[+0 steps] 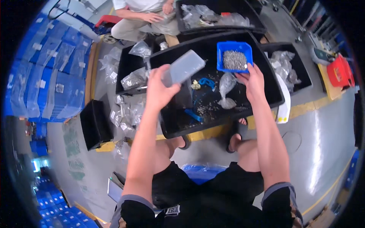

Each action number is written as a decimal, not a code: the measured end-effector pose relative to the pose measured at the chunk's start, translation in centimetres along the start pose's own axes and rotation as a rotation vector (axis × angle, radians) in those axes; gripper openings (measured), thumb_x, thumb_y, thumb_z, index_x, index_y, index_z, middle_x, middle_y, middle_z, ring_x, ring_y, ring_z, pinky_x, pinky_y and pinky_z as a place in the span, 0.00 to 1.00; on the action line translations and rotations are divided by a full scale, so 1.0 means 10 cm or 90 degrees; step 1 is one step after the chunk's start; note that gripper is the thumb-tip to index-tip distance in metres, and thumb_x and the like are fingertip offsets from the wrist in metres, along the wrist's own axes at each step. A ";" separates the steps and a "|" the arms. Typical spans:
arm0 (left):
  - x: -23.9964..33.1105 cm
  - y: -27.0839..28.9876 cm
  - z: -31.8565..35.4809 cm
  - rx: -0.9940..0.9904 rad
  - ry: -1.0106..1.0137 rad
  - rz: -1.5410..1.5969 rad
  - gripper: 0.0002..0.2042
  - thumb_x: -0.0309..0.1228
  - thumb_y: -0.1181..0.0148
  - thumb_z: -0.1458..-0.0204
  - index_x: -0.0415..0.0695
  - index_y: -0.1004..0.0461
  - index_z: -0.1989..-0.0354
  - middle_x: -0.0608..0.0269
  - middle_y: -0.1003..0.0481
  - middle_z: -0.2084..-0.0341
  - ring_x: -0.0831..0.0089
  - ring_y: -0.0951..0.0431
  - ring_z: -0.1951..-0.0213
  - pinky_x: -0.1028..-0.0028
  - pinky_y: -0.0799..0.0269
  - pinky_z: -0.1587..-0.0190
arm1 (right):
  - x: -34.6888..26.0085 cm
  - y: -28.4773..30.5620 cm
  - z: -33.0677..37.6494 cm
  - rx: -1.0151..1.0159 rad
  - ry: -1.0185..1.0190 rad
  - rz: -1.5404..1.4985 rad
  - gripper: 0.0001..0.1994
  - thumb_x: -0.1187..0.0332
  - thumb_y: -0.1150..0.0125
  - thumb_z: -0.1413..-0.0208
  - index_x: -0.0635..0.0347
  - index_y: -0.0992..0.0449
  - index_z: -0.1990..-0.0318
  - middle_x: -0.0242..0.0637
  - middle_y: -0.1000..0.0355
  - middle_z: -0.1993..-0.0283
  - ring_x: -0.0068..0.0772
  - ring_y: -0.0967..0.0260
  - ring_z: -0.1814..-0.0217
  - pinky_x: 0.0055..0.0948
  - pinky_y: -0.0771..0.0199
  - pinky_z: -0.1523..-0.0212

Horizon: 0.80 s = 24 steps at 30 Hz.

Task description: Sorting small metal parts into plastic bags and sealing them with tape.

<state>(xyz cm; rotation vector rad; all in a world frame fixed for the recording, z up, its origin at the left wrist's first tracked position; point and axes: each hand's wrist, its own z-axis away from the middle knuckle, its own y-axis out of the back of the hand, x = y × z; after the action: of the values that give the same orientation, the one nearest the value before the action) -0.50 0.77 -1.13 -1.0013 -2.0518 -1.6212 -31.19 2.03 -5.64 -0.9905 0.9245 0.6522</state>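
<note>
My left hand (159,89) grips the near end of a translucent plastic box (187,65), which is tilted over the left part of a large black tray (213,131). My right hand (253,81) holds a small blue bin (220,62) by its near right corner, above the tray's right side. Inside the bin lies a heap of small silvery metal pieces (234,59), too fine to name. Below the bin, a tied clear bag (227,84) rests in the tray. Beside it are a blue strap-like loop (206,82), a blue strip (194,115) and scattered small metal pieces (206,110).
Another person's hand (153,17) shows at the far side, beside a black tray of bags (213,17). Black bins with clear bags stand left (133,78) and right (285,70). Wrapped blue boxes (49,72) are stacked at left; a red case (340,72) sits far right.
</note>
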 end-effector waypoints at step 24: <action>0.11 -0.15 -0.01 0.058 -0.072 0.135 0.29 0.31 0.30 0.66 0.42 0.29 0.49 0.50 0.28 0.54 0.53 0.29 0.49 0.61 0.32 0.45 | 0.20 0.16 -0.11 -0.269 -0.286 0.605 0.24 0.59 0.46 0.40 0.49 0.36 0.37 0.33 0.29 0.45 0.25 0.30 0.51 0.25 0.30 0.55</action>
<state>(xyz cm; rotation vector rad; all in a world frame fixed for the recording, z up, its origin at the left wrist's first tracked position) -2.38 0.92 -1.45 -1.2570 -1.9925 -1.3817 -31.93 1.82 -8.35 -0.6679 0.8344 1.8488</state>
